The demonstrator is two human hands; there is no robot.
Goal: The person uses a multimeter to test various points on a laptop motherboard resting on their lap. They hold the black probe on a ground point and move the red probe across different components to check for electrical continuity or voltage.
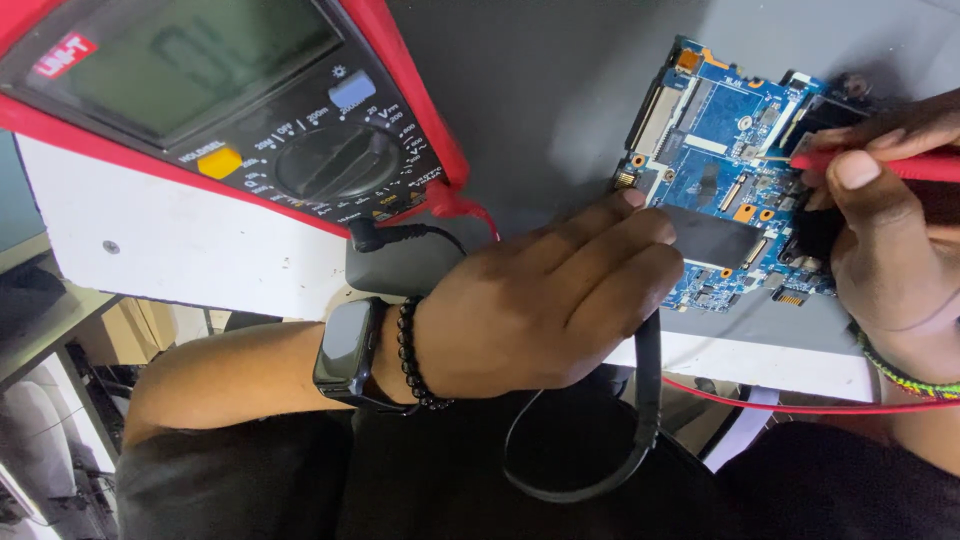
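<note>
A blue circuit board (715, 120) lies on a grey mat at the upper right. My left hand (545, 300) rests its fingertips on the board's left edge and grips a black probe (648, 360), whose lead loops below the table edge. A dark smartwatch (345, 350) and a black bead bracelet sit on that wrist. My right hand (890, 230) pinches a red probe (915, 165), whose thin metal tip touches the board's upper right area.
A red and black multimeter (230, 100) with a rotary dial and grey screen leans at the upper left. A red lead (800, 405) runs along the white table edge (180, 250). Shelving and clutter show at the lower left.
</note>
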